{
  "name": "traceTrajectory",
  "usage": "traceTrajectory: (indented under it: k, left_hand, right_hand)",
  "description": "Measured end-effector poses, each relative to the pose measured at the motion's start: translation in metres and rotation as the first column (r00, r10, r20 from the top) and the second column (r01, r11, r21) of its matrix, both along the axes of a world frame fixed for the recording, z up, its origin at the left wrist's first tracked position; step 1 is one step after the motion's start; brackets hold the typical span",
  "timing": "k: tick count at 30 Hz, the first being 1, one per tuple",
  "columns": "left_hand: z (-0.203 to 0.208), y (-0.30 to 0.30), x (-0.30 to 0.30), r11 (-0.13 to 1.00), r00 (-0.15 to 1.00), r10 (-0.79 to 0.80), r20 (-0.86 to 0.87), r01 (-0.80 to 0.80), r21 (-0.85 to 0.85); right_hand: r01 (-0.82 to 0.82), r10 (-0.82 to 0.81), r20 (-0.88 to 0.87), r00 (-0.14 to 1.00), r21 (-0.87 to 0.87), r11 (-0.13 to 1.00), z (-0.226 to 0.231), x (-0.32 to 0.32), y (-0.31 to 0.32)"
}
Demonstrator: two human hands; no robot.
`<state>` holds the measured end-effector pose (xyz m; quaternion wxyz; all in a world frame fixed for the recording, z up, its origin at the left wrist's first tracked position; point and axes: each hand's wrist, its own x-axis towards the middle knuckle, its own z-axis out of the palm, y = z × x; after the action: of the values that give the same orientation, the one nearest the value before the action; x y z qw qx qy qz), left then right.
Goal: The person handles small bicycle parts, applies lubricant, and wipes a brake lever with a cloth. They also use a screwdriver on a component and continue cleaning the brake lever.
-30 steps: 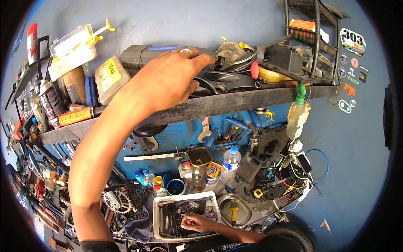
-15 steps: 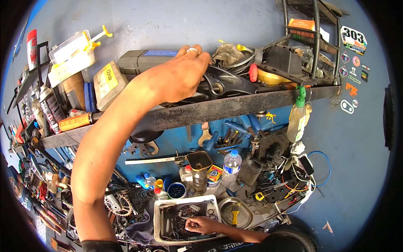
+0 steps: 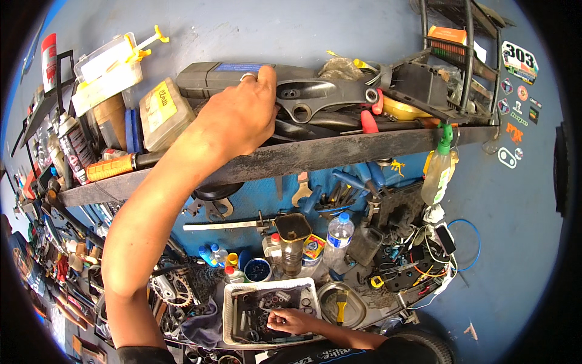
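My left hand (image 3: 242,115) reaches up to the long shelf and is closed around one end of a black part with round holes (image 3: 330,97), which looks like a bicycle linkage arm. Its fingertips are hidden behind the part. Behind it lies a dark grey case (image 3: 200,79). Lower down, my right hand (image 3: 290,321) is over a white plastic basket (image 3: 228,312) full of small metal parts. The fingers there are pinched together, and what they hold is too small to make out.
The shelf's dark front beam (image 3: 315,150) crosses below my left hand. A clear box with a yellow label (image 3: 163,115) stands to its left. A spray bottle (image 3: 435,176) hangs at the right. Beside the basket are a metal tray with a brush (image 3: 327,303) and a water bottle (image 3: 339,233).
The black part has been lifted and turned, so its holed side now shows along the shelf. My left hand has shifted slightly left. My right hand stays over the basket.
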<state>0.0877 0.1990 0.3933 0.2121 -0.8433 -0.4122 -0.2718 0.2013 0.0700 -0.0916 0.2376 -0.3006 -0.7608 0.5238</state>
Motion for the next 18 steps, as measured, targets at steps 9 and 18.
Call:
traceTrajectory:
  k: [9,18]
  left_hand:
    - [-0.008,0.029,-0.006,0.968,0.921,-0.238,0.309,0.201,0.147]
    - [0.021,0.015,-0.019,0.886,0.864,-0.320,0.388,0.129,0.445]
  right_hand:
    - [-0.002,0.002,-0.002,1.000,0.006,1.000,0.006,-0.004,-0.001]
    - [0.014,-0.015,0.010,1.000,0.041,0.999,0.007,-0.004,0.002]
